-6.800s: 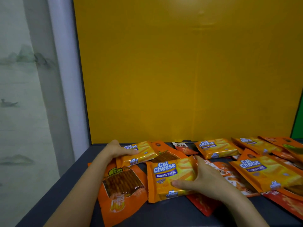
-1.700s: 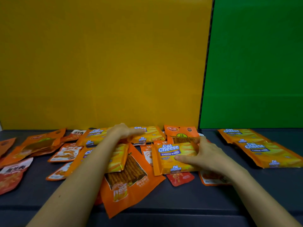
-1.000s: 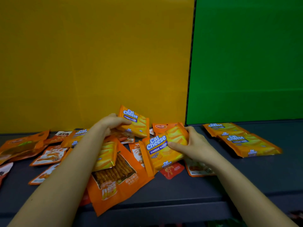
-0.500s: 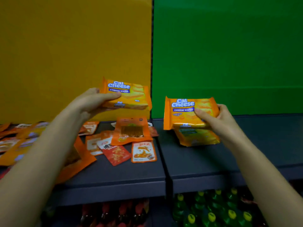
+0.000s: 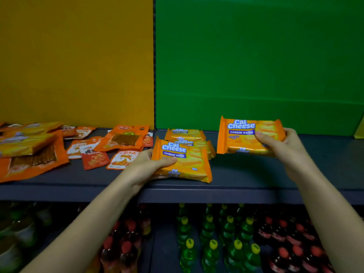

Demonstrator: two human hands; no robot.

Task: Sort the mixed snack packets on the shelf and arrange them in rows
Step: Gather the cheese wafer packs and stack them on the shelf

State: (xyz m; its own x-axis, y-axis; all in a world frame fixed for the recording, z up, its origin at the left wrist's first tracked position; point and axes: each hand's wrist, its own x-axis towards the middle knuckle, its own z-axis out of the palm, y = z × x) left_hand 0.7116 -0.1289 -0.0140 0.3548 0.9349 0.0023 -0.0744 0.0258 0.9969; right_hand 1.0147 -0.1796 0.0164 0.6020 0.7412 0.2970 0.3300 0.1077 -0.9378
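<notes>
My left hand [image 5: 146,164] grips an orange Cal Cheese wafer packet [image 5: 185,162] low over the dark shelf [image 5: 246,174], in front of two more Cal Cheese packets [image 5: 186,134] lying by the green back panel. My right hand [image 5: 283,146] holds a second Cal Cheese packet [image 5: 246,134] upright above the shelf, to the right of that stack. On the left part of the shelf lies a mixed heap: an orange pouch of brown sticks [image 5: 126,138], small red and white sachets [image 5: 94,158], and more wafer packets [image 5: 25,144].
Yellow back panel [image 5: 78,66] on the left and green back panel [image 5: 256,56] on the right meet at a dark seam. Below the shelf edge stand rows of green bottles with yellow caps [image 5: 216,243] and dark bottles with red caps [image 5: 291,239].
Both hands lifted a Cal Cheese packet from the mixed heap and carried it right to the green section. The left packet has come down in front of the stack; the view shifted right and down.
</notes>
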